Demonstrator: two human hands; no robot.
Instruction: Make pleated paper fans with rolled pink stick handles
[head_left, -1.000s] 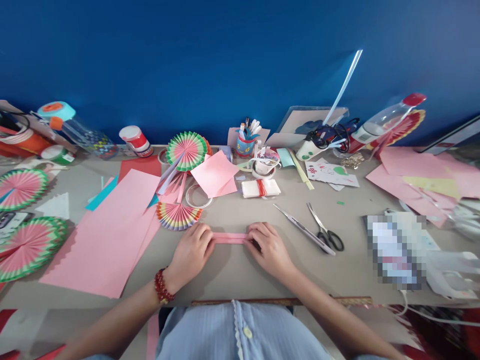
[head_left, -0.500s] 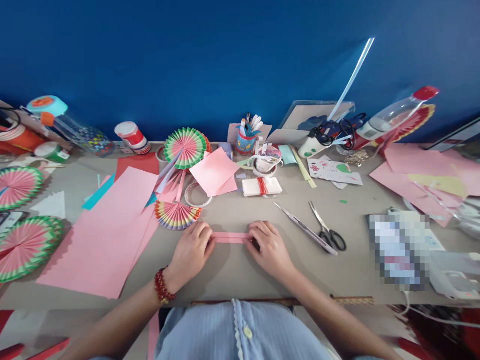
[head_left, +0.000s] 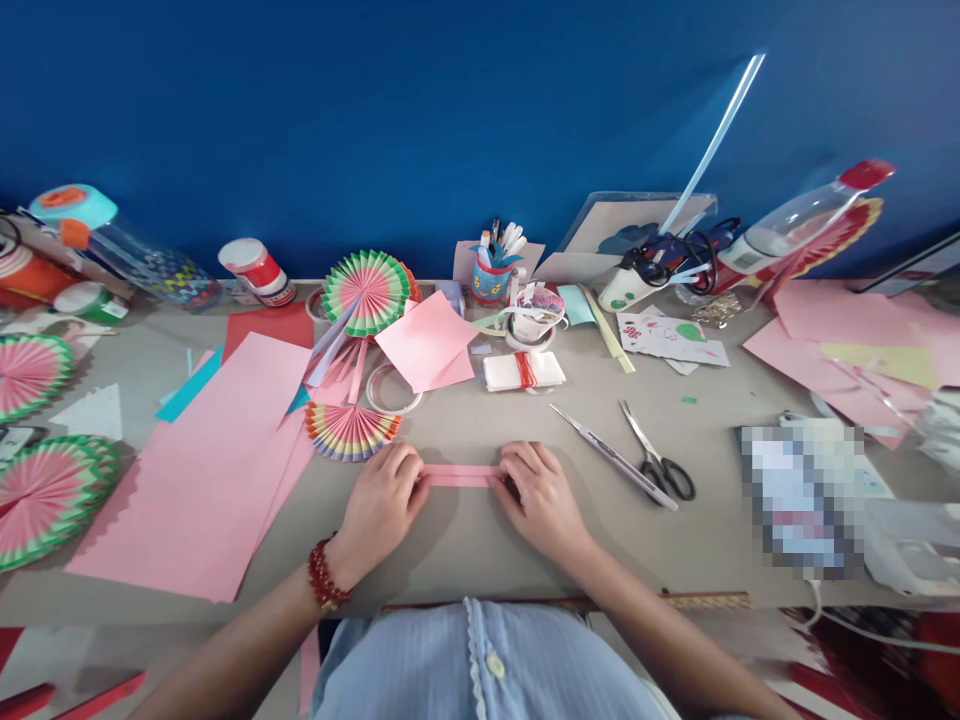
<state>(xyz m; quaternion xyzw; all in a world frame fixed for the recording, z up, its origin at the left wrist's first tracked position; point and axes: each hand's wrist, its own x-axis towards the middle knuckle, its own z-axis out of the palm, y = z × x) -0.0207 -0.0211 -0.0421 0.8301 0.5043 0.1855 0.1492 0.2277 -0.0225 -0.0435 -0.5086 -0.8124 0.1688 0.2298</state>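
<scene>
A narrow folded strip of pink paper (head_left: 461,476) lies level between my hands, low over the grey table. My left hand (head_left: 384,505), with a dark red bead bracelet at the wrist, pinches its left end between thumb and curled fingers. At the opposite end my right hand (head_left: 541,497) grips it the same way. Both ends of the strip are hidden by the fingers. To the right of my right hand lie a utility knife (head_left: 615,458) and black-handled scissors (head_left: 660,465). A striped paper fan (head_left: 352,430) sits just beyond my left hand.
Large pink paper sheets (head_left: 199,470) cover the left side, beside green-edged pleated fans (head_left: 56,500). Pink squares (head_left: 427,340), a pen cup (head_left: 491,278) and a tape roll (head_left: 394,390) stand farther back. A phone (head_left: 799,500) lies right, below a tilted bottle (head_left: 810,220).
The view has shifted very slightly. My hands keep the same hold on the pink paper strip, with no clear movement of it.
</scene>
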